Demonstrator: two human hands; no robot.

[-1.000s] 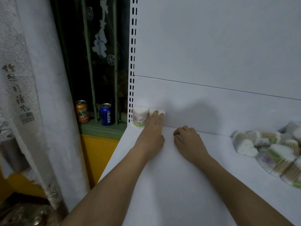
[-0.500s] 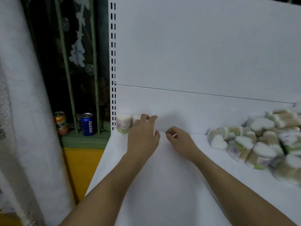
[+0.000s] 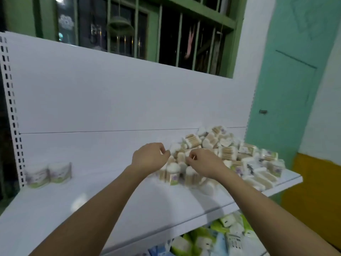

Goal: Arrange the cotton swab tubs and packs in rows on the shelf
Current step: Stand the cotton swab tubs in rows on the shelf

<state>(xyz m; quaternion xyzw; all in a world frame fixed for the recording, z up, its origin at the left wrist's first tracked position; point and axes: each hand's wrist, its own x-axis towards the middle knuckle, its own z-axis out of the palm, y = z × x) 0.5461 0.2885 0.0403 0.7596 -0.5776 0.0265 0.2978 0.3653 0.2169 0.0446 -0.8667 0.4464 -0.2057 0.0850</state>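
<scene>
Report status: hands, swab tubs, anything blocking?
Both hands, left hand and right hand, at the swab pile, grip unclear. Two tubs upright at back left. Nothing blocking.

I can't read any text from here. The two cotton swab tubs (image 3: 48, 174) at the shelf's left end carry green-and-purple labels, but the print is smeared by blur. The packs in the heap (image 3: 227, 156) and the packets on the lower shelf (image 3: 217, 239) show only coloured patches, no legible letters or numbers.
</scene>
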